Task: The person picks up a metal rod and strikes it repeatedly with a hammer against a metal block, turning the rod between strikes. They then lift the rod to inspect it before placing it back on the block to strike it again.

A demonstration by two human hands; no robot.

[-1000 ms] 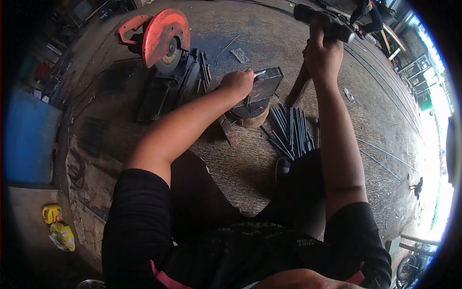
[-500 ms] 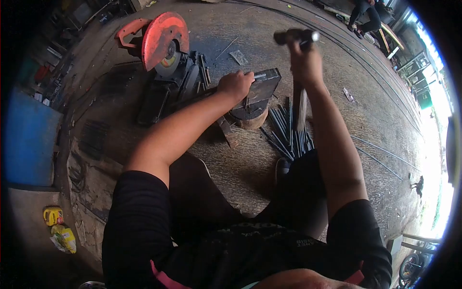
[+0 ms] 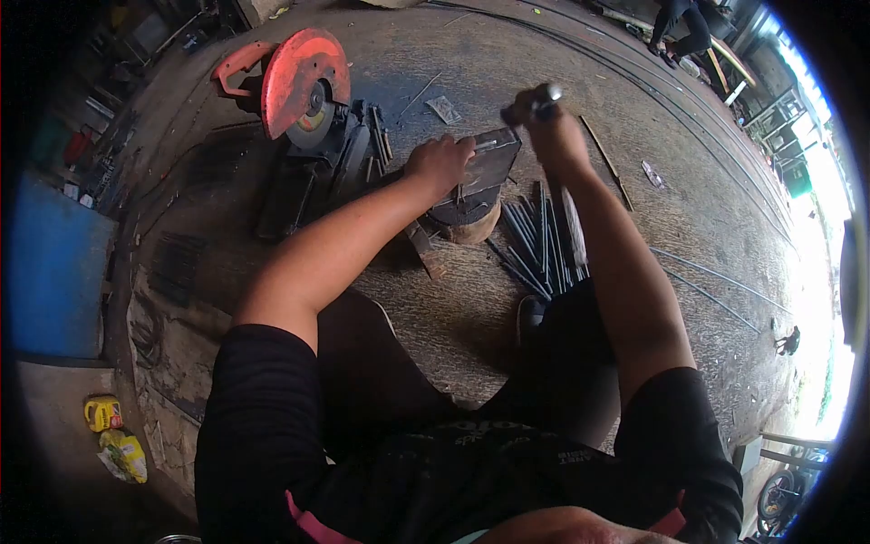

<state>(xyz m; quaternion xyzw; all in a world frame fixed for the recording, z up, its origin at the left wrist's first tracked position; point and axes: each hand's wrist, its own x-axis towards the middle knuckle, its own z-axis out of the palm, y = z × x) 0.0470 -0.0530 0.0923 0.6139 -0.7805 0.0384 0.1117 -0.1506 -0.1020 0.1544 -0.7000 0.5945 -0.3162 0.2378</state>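
Note:
My left hand (image 3: 439, 167) is closed around a thin metal rod (image 3: 488, 144). The rod's end lies along the top of a dark steel block (image 3: 492, 169), which is mounted on a short wooden stump (image 3: 478, 227). My right hand (image 3: 562, 150) grips a hammer (image 3: 544, 94) close under its head, above and to the right of the block. The hammer's wooden handle hangs down behind my wrist. Several cut metal rods (image 3: 536, 243) lie in a loose pile on the ground between the stump and my shoe.
A cut-off saw with an orange guard (image 3: 304, 82) stands at left, beyond my left forearm. Long rods (image 3: 634, 82) run across the ground at upper right, where a seated person's legs (image 3: 684, 36) show. A blue panel (image 3: 59, 267) stands at far left.
The hammer and my right hand have come down and slightly left, nearer the steel block. My left hand stays on the rod. The view has shifted slightly.

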